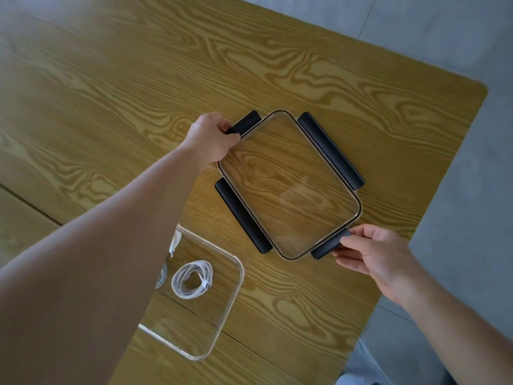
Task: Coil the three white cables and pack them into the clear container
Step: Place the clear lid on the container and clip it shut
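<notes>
At two o'clock on the table (111, 79), both hands are gripping the clear lid (288, 187): the left hand (211, 137) is clasping its eleven o'clock dark latch, the right hand (372, 251) pinching the five o'clock latch. At seven o'clock, the clear container (236, 298) is holding a coiled white cable (191, 279); others are lying partly hidden. The lid is looking rigid, light, probably slippery, so latches seem the safest hold.

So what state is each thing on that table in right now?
Clear lid: off the container, four dark clips flipped outward, held at two opposite clips.
Clear container: open, on the wooden table.
Coiled white cable: inside the container; others partly hidden by the arm.
Left hand: grips a lid clip.
Right hand: pinches the opposite clip.
</notes>
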Demonstrator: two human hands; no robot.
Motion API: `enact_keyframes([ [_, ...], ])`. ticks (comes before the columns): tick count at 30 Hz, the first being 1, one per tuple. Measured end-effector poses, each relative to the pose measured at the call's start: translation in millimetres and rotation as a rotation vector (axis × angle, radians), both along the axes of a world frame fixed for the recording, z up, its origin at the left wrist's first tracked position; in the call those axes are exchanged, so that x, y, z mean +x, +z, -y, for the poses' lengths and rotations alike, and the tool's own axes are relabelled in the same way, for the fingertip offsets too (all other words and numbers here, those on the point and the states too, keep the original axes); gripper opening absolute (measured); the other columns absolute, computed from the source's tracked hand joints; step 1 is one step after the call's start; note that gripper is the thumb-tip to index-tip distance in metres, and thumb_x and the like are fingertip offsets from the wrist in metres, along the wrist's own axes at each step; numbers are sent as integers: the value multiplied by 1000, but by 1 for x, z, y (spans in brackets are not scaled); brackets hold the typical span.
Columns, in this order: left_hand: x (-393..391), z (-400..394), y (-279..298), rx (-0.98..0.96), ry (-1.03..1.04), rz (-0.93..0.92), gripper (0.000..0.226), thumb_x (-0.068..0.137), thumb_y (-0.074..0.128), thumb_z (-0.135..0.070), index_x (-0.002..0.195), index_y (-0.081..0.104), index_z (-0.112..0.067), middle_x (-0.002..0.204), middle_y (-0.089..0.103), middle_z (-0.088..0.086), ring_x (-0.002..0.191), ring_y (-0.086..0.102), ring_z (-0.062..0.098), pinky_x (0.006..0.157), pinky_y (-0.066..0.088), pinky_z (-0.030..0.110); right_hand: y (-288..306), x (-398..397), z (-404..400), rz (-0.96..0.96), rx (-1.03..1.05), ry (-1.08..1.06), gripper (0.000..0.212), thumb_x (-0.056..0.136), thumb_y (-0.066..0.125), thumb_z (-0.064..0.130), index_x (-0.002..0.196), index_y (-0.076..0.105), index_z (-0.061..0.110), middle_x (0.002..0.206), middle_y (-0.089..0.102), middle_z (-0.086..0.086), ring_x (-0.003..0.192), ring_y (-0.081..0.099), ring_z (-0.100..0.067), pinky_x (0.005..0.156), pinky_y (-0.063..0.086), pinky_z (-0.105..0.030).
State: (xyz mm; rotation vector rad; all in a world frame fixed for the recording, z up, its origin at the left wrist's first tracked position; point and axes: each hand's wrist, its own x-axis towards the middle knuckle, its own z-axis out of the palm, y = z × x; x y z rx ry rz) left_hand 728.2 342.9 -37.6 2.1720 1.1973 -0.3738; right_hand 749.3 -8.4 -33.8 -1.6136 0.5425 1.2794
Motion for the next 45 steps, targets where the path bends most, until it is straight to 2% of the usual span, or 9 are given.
enact_keyframes([
  [6, -6, 3, 7, -43, -32, 14, 16, 89, 64, -31, 99, 72, -21, 81, 63, -6, 65, 56, 9, 52, 43, 23, 3, 1, -2, -19, 31, -84, 12, 95, 54, -4, 90, 63, 2, 82, 74, -15, 75, 75, -26, 66, 61, -35],
  [11, -14, 3, 27, -143, 86, 127, 7, 90, 63, -26, 91, 70, -23, 83, 75, 1, 68, 71, 10, 54, 56, 19, 16, 11, -6, 31, 89, -141, 14, 96, 50, -3, 90, 59, 5, 83, 70, -16, 74, 73, -25, 66, 58, -37],
  [17, -34, -11, 60, -150, 206, 311, 5, 88, 65, -22, 87, 70, -24, 83, 76, 4, 69, 74, 9, 59, 58, 21, 35, 16, -23, 143, 160, -105, 9, 94, 61, 3, 90, 55, 8, 86, 69, -16, 79, 73, -27, 65, 59, -35],
  [21, -63, -21, 85, -104, 208, 304, 7, 86, 64, -25, 86, 71, -27, 73, 77, 0, 69, 75, 16, 68, 61, 29, 45, 8, -38, 204, 224, -74, 17, 92, 66, 7, 84, 52, 11, 82, 66, -15, 68, 73, -21, 57, 60, -31],
  [24, -89, -25, 103, -92, 281, 374, 11, 89, 65, -17, 83, 70, -26, 74, 74, 0, 60, 70, 2, 56, 53, 13, 50, -5, -50, 217, 262, -65, 17, 91, 67, 3, 84, 52, 11, 85, 65, -17, 64, 72, -19, 54, 58, -29],
  [28, -130, -25, 120, -69, 331, 411, 6, 91, 64, -13, 94, 69, -15, 75, 72, 0, 57, 67, -3, 53, 47, 5, 54, -25, -62, 194, 287, -35, 16, 89, 68, 2, 92, 56, 11, 90, 68, -17, 69, 73, -21, 54, 57, -26],
  [37, -238, -32, 117, -56, 491, 392, 8, 86, 69, -20, 88, 71, -27, 79, 75, -1, 75, 69, 15, 79, 56, 35, 48, -93, -78, 203, 309, 230, 10, 92, 67, 9, 88, 58, 9, 72, 76, -6, 70, 76, -26, 61, 61, -37],
  [42, -274, -23, 105, 21, 566, 363, 5, 86, 69, -26, 86, 69, -31, 81, 68, -4, 63, 55, 12, 51, 44, 22, 44, -129, -83, 199, 285, 291, 12, 94, 65, 12, 88, 56, 8, 72, 75, -7, 70, 76, -26, 61, 62, -37],
  [45, -289, -20, 97, 18, 585, 366, 4, 88, 69, -24, 89, 68, -28, 81, 66, -3, 61, 51, 12, 50, 41, 24, 43, -143, -83, 214, 286, 314, 12, 94, 65, 12, 89, 55, 7, 74, 75, -9, 71, 76, -28, 62, 63, -40],
])
